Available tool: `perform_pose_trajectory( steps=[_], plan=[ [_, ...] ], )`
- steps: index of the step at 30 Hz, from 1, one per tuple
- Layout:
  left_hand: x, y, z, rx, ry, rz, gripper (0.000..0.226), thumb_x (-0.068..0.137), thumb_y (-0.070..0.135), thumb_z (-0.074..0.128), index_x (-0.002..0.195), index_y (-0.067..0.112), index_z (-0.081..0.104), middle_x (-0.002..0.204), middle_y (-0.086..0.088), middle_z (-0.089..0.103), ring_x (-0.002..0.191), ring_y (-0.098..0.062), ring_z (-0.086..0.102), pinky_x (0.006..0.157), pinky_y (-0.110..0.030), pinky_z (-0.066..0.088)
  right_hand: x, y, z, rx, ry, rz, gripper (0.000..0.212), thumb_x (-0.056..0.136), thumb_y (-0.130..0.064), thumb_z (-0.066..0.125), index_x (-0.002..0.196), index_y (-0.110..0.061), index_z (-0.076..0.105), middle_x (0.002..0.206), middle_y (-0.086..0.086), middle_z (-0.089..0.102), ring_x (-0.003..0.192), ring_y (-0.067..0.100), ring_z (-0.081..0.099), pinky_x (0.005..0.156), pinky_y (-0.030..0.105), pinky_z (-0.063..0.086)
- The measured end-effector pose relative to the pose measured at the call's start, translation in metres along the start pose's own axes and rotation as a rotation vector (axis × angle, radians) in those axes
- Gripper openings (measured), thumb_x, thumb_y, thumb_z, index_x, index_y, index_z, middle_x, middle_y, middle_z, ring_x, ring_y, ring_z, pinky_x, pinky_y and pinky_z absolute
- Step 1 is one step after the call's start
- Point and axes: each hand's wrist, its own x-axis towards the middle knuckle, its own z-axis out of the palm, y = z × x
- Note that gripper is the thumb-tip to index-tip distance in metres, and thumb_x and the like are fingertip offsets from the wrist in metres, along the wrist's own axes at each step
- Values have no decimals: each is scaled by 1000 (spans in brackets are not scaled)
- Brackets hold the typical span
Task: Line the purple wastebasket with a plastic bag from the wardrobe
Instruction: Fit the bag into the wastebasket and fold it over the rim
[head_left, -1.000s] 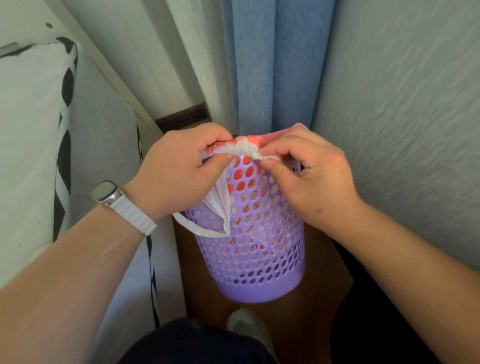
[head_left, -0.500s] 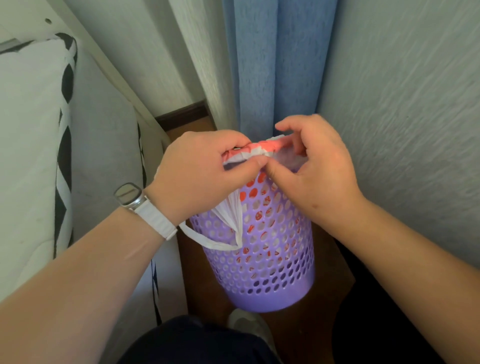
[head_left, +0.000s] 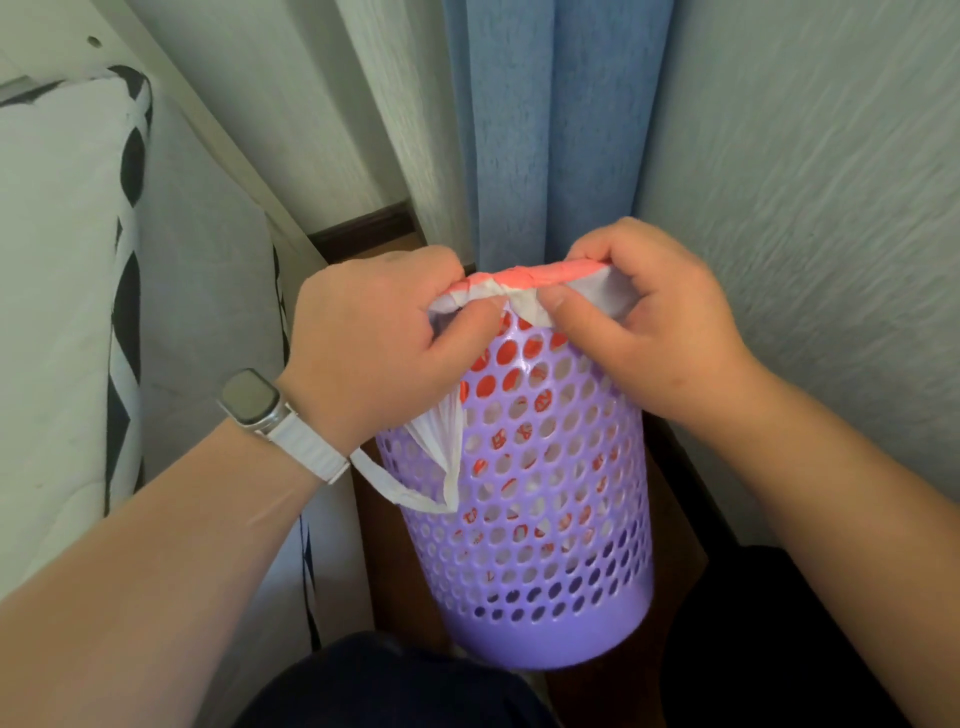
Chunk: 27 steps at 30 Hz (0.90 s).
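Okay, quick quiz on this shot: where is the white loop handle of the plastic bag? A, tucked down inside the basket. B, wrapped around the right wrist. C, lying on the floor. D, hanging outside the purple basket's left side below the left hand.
D: the bag's handle droops over the outside of the purple wastebasket, below the left hand, while both hands pinch the plastic bag at the rim.

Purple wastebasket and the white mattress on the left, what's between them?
Head view: the left hand and a loose bag handle hanging outside the wastebasket.
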Motion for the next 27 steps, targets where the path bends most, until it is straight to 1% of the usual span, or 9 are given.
perform_pose_trajectory(
  steps=[2,5,9,12,17,21,24,27],
  plan=[
    [-1,1,2,-2,26,-3,36,89,39,48,64,13,50,53,3,42,50,-17,42,48,-34,36,-2,-2,2,-53,47,-38,26,89,-36,59,88,-11,61,83,-6,52,77,19,51,72,35,41],
    [0,-1,3,-51,15,24,31,91,36,49,74,12,60,61,1,54,58,-17,51,54,-37,42,-3,-2,3,-87,73,-67,24,90,-33,59,87,-9,61,81,-1,54,76,24,52,71,40,41],
    [3,-5,-2,-132,-22,56,22,88,31,56,92,13,68,82,2,68,77,-17,63,68,-38,50,-5,-1,6,-102,68,-88,23,90,-31,61,87,-8,61,81,2,56,76,24,51,71,36,40],
    [3,-6,-3,-141,-65,97,27,87,35,58,98,13,69,90,1,70,84,-17,64,73,-38,50,-6,1,7,-94,49,-84,21,89,-29,62,88,-8,62,81,2,56,76,24,52,71,34,39],
    [4,-2,2,-111,-65,121,30,85,42,62,94,14,68,83,-1,67,78,-21,63,70,-42,48,-9,0,8,-154,53,-103,23,90,-30,61,88,-7,62,80,7,58,74,27,52,72,32,37],
    [5,-3,6,-66,-68,109,30,87,41,59,85,12,64,76,-2,62,72,-22,59,65,-42,46,-11,-5,12,-217,73,-85,25,89,-33,60,87,-9,63,79,6,59,73,28,53,69,34,38],
    [5,-6,4,-51,-68,117,28,90,36,54,81,11,61,72,-2,59,68,-22,56,62,-40,43,-7,-8,6,-191,-2,-88,26,89,-37,59,89,-11,64,80,3,61,76,26,57,69,36,44],
    [6,-10,0,-39,-50,117,29,91,35,50,81,9,60,71,-3,59,67,-22,55,61,-38,40,3,-4,-7,-104,-61,-112,29,88,-38,59,89,-10,66,80,4,63,75,24,58,71,38,46]
  ],
)
